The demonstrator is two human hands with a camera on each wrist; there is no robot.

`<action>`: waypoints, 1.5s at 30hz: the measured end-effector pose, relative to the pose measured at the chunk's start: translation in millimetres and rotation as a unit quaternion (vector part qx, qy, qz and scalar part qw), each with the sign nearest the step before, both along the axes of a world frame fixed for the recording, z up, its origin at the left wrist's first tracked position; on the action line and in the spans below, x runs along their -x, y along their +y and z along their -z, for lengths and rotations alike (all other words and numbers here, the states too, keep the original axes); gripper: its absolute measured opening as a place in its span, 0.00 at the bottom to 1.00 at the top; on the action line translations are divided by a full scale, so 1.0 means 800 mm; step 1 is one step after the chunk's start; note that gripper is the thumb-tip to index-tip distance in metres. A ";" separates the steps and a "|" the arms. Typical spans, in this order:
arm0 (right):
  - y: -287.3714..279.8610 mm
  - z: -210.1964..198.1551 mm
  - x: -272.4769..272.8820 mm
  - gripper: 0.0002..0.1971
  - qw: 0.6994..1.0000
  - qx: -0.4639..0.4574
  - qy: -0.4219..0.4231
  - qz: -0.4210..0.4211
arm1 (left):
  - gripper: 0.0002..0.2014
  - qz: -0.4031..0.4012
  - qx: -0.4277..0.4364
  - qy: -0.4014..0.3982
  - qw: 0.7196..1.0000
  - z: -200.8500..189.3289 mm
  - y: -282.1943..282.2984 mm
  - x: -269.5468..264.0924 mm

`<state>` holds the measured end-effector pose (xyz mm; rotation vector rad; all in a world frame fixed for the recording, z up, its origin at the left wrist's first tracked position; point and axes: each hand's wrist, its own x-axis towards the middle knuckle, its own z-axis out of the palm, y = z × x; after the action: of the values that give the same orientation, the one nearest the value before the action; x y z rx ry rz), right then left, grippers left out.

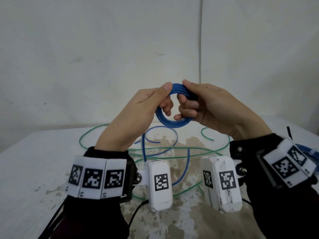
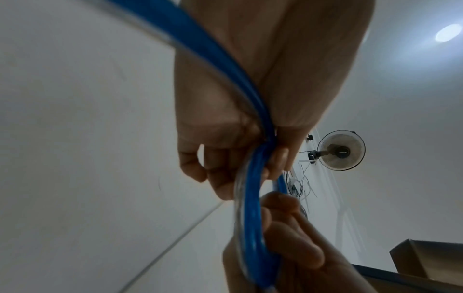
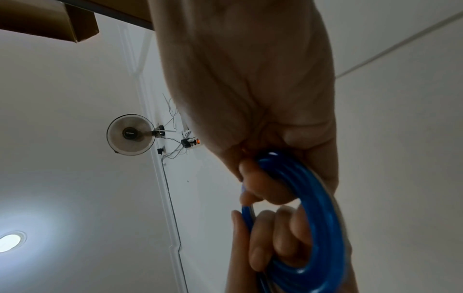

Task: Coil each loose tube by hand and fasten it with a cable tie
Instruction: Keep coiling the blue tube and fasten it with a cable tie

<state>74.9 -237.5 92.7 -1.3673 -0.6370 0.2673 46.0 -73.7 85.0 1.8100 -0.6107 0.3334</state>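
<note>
**Blue tube coil held up between both hands**

Blue tube [image 1: 172, 107], wound into a small ring of several turns, sits in the air between my two hands, above the table [image 1: 34, 152]. My left hand [image 1: 148, 102] pinches the ring's upper left side, thumb on top and fingers curled through the opening. My right hand [image 1: 203, 104] grips the upper right side the same way, thumb pressed on the top of the turns and fingers hooked through the middle, their tips near the bottom of the ring. The two thumbs nearly meet at the top of the coil.

From the left wrist camera I see the tube [image 2: 253, 218] running down across the left palm and passing between the curled fingers [image 2: 220, 178], with the right hand [image 2: 293, 237] closed on it just beyond. The right wrist camera shows the bundled turns [image 3: 320, 218] arching under the right hand [image 3: 250, 89], with the left fingers [image 3: 270, 243] wrapped through the loop.

Below my hands a loose tail of the blue tube trails down to the table, between my wrists. A green tube [image 1: 96, 133] lies uncoiled there in wide loops, spreading under and beyond both wrists and crossing the blue tail. Past my right wrist, at the edge of the head view, some blue tubing [image 1: 309, 152] shows; I cannot tell its shape.
</note>
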 end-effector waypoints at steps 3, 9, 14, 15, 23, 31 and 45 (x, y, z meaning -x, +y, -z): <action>-0.001 -0.001 0.001 0.22 0.999 0.032 0.011 -0.007 | 0.24 -0.001 -0.057 -0.018 0.998 -0.001 0.005 0.002; 0.002 0.004 0.003 0.21 0.998 0.055 -0.040 -0.007 | 0.23 -0.024 -0.065 -0.028 0.997 0.002 -0.002 -0.001; 0.003 0.006 -0.008 0.21 0.999 -0.015 -0.014 0.049 | 0.24 0.007 0.052 0.000 0.999 0.014 -0.004 -0.019; 0.002 0.005 -0.009 0.21 0.999 -0.015 -0.008 0.047 | 0.24 -0.001 0.045 -0.019 0.999 0.016 -0.003 -0.021; -0.005 0.002 -0.002 0.19 0.997 0.071 -0.029 0.018 | 0.22 -0.034 -0.078 -0.078 0.993 0.010 0.001 -0.013; 0.009 0.002 -0.003 0.20 0.996 -0.055 -0.041 0.061 | 0.27 0.055 0.097 0.015 0.994 0.011 -0.010 -0.016; -0.001 0.001 0.001 0.21 0.997 0.020 -0.061 0.048 | 0.28 0.022 0.030 -0.002 0.999 0.013 -0.010 -0.016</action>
<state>74.2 -237.9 92.2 -1.4569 -0.6693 0.1207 59.0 -81.4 74.6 1.7359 -0.6364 0.3215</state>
